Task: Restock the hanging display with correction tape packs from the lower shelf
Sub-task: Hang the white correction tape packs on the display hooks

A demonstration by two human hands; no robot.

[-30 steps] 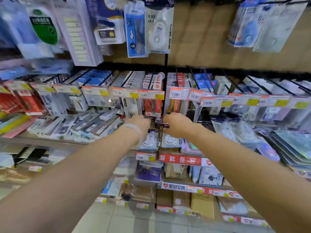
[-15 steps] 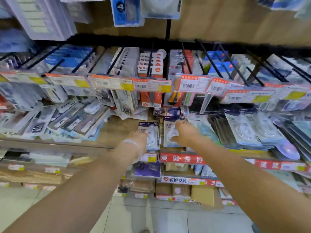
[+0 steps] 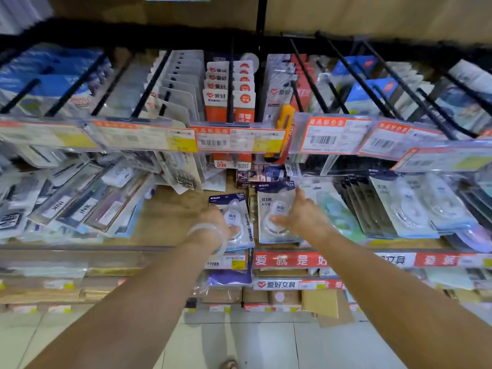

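Left hand [image 3: 215, 225] grips the left correction tape pack [image 3: 234, 217], fingers curled round its left edge, thumb on the front near the bottom. White bangle [image 3: 210, 231] sits on that wrist. Right hand [image 3: 303, 217] holds the right correction tape pack [image 3: 277, 211], thumb pressed on the clear bubble at its front, index finger stretched up along its right edge, other fingers behind the pack and hidden. Both packs upright, side by side at frame centre, just apart, above the lower shelf [image 3: 159, 217].

Around: slanted pile of ink packs [image 3: 72, 206] left of centre on the same shelf; stack of more tape packs [image 3: 404, 206] at right, close beside the right hand. Directly above the hands, a row of price tags [image 3: 239, 139] on black hooks [image 3: 230, 83] loaded with hanging packs; a yellow cutter [image 3: 285, 121] hangs just above the right pack. The tag row overhangs both held packs. Red shelf strip [image 3: 287, 259] below the hands; tiled floor [image 3: 266, 342] at the bottom.

Both forearms reach up and inward from the bottom corners, nearly straight, wrists close together.
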